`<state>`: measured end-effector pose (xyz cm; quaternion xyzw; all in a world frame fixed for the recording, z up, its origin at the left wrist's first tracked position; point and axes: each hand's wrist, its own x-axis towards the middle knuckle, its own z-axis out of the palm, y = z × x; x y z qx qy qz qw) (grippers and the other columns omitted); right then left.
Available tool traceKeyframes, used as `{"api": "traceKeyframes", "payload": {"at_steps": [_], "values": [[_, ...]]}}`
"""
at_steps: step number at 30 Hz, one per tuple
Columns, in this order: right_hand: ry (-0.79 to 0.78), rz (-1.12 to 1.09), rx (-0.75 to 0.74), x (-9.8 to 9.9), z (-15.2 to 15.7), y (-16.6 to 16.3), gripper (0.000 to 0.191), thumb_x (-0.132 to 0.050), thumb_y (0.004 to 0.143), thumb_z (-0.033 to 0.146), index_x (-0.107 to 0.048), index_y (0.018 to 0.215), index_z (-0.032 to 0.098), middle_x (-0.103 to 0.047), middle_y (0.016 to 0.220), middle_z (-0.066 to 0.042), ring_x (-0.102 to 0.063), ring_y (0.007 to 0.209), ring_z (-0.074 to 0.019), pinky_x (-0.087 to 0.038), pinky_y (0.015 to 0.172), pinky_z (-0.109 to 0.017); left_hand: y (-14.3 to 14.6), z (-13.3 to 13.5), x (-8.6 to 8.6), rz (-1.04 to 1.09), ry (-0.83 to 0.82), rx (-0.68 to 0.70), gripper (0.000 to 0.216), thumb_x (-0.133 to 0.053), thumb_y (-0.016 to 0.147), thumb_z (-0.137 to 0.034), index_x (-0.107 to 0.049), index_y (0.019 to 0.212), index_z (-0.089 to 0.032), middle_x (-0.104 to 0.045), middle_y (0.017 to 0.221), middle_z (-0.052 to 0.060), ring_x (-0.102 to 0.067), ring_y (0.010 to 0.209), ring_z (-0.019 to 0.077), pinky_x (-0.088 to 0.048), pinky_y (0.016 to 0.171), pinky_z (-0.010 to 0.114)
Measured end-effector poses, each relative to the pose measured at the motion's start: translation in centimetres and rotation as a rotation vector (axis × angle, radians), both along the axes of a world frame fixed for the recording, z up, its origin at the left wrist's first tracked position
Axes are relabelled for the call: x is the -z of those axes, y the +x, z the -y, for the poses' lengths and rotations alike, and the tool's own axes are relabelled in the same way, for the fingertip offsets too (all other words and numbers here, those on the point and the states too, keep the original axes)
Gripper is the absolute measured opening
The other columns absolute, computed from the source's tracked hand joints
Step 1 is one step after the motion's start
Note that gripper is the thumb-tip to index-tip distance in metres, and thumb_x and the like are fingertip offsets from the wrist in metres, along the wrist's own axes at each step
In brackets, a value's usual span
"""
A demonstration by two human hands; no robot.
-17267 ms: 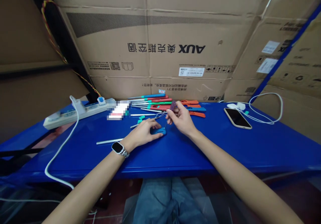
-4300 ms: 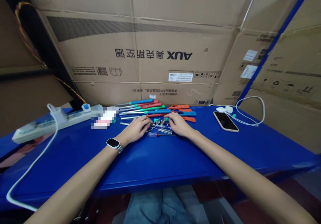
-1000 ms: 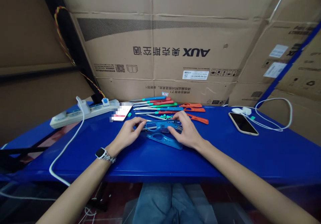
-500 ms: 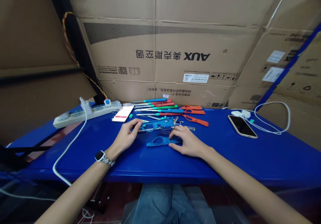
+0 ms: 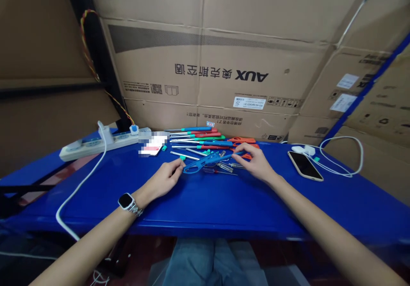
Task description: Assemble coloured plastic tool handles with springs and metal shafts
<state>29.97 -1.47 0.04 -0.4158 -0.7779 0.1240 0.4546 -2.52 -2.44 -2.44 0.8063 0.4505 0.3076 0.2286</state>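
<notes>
Table (image 5: 205, 204): left hand (image 5: 164, 177) and right hand (image 5: 256, 162) pinch opposite ends of blue casing (image 5: 211, 158); level, light support should serve best.

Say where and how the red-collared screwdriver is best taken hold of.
The screwdriver is probably best pinched by its handle, coming from the person's side: that thicker end points left, the thin shaft right, and the blue casing crowds the far side.
</notes>
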Motion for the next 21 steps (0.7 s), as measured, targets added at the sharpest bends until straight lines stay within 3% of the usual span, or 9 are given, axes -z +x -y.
{"api": "traceKeyframes", "payload": {"at_steps": [4, 7, 10, 15, 18, 21], "values": [[-0.215, -0.197, -0.118, -0.1, -2.3, -0.4, 0.033, -0.069, 0.079, 0.052, -0.061, 0.078, 0.020, -0.065, 0.075, -0.002, -0.059, 0.068, -0.0163, -0.049, 0.068, -0.031, -0.1, 0.1, 0.0, -0.021, -0.015, -0.004, 0.029, -0.034, 0.095, -0.038, -0.053, 0.084, -0.019, -0.046, 0.060, -0.004, -0.043, 0.054, 0.0140, -0.034, 0.055, 0.026], [-0.196, -0.381, -0.018, 0.6, -3.8, -0.6, 0.035, -0.068, 0.079, 0.055, -0.061, 0.080, 0.021, -0.066, 0.077, -0.002, -0.062, 0.072, -0.0172, -0.051, 0.073, -0.033, -0.1, 0.2, 0.2, -0.058, -0.005, 0.071, 0.030, -0.035, 0.096, -0.037, -0.055, 0.084, -0.019, -0.055, 0.066, -0.001, -0.050, 0.059, 0.0153, -0.039, 0.060, 0.026], [-0.081, -0.226, -0.029, 1.2, -5.2, -2.0, 0.031, -0.072, 0.077, 0.049, -0.063, 0.072, 0.020, -0.070, 0.087, -0.005, -0.065, 0.088, -0.0213, -0.050, 0.086, -0.038, 0.2, 0.4, 0.3, -0.148, 0.043, 0.155, 0.026, -0.037, 0.096, -0.030, -0.058, 0.084, -0.019, -0.063, 0.076, 0.002, -0.057, 0.067, 0.0166, -0.044, 0.066, 0.028], [0.033, 0.184, -0.030, 1.6, -7.8, -5.5, 0.009, -0.068, 0.084, 0.022, -0.072, 0.077, 0.019, -0.070, 0.096, -0.005, -0.063, 0.094, -0.0197, -0.045, 0.091, -0.040, 0.6, 0.9, 0.2, -0.311, 0.251, 0.193, 0.021, -0.042, 0.094, -0.022, -0.059, 0.083, -0.019, -0.064, 0.080, 0.004, -0.058, 0.076, 0.0192, -0.046, 0.073, 0.031], [0.058, 0.392, 0.050, 1.8, -8.6, -6.5, 0.010, -0.066, 0.086, 0.019, -0.075, 0.087, 0.020, -0.069, 0.102, -0.007, -0.058, 0.106, -0.0244, -0.040, 0.093, -0.046, 0.7, 1.3, -0.1, -0.384, 0.377, 0.210, 0.023, -0.042, 0.097, -0.025, -0.059, 0.082, -0.019, -0.060, 0.080, 0.004, -0.055, 0.078, 0.0196, -0.046, 0.082, 0.036], [0.055, 0.447, 0.100, 1.9, -8.4, -6.2, 0.016, -0.064, 0.088, 0.022, -0.075, 0.099, 0.021, -0.066, 0.111, -0.009, -0.054, 0.109, -0.0268, -0.040, 0.092, -0.047, 0.8, 1.5, -0.6, -0.396, 0.489, 0.197, 0.024, -0.044, 0.097, -0.029, -0.061, 0.084, -0.018, -0.058, 0.082, 0.006, -0.052, 0.079, 0.0205, -0.047, 0.078, 0.036]]}}
